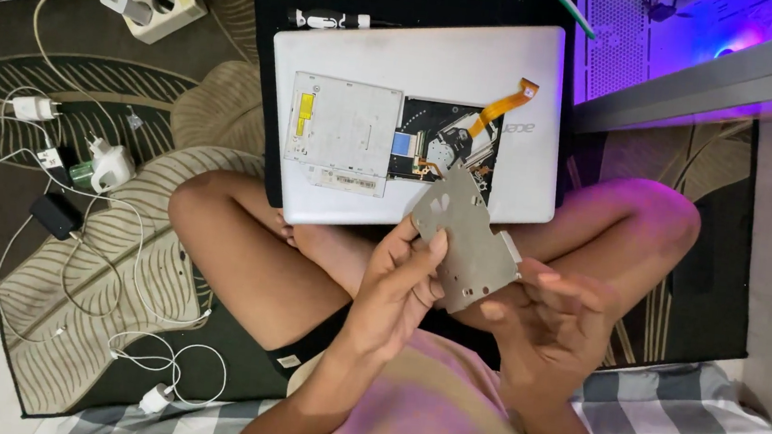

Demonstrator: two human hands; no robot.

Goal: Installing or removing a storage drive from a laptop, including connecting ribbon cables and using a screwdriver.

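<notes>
**Metal plate, held above laptop**

While both hands grip it, the plate (466,244) hangs over the opened laptop (414,121): left hand (403,280) pinching one edge, right hand (551,313) loosely curled at its corner. Risk, judged: slack right grip could drop plate onto the orange ribbon cable (502,106).

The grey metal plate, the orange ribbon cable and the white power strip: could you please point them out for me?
grey metal plate (464,243): head view, middle of its flat face.
orange ribbon cable (502,107): head view, mid-length of the strip.
white power strip (172,6): head view, its top face.
</notes>
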